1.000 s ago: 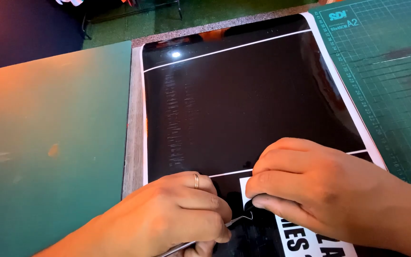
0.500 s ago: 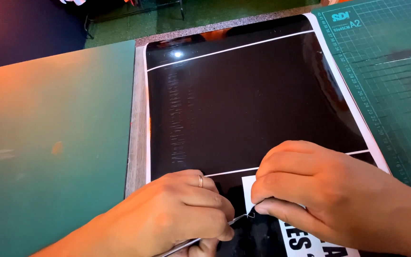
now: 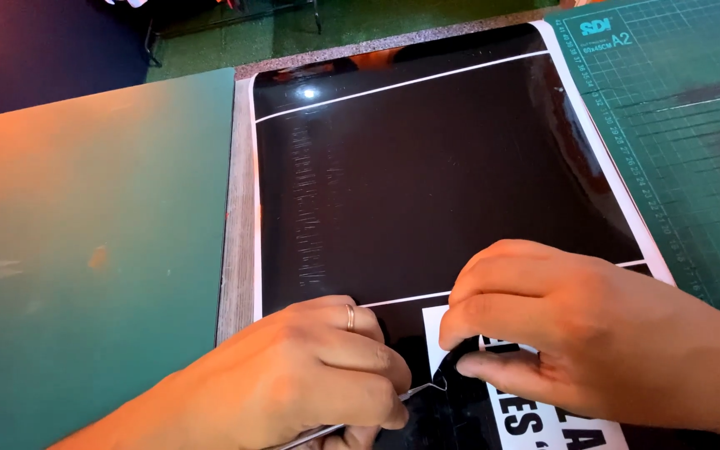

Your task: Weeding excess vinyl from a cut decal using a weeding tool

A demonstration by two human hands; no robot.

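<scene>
A glossy black vinyl sheet (image 3: 427,183) on white backing lies in front of me. My left hand (image 3: 310,375), with a ring on one finger, grips a thin metal hook tool (image 3: 422,390) whose tip rests on the vinyl at the sheet's lower part. My right hand (image 3: 577,333) pinches a small curl of black vinyl (image 3: 457,357) between thumb and fingers, right beside the tool tip. Under the right hand a patch of bare white backing (image 3: 535,417) shows black cut letters.
A green cutting mat with a grid (image 3: 685,125) lies to the right of the sheet, and a plain green mat (image 3: 85,250) to the left. A strip of grey wooden table (image 3: 235,250) shows between the left mat and the sheet.
Both hands stay at the sheet's lower part. The right hand has edged slightly right with the pinched vinyl, and a little more white backing shows.
</scene>
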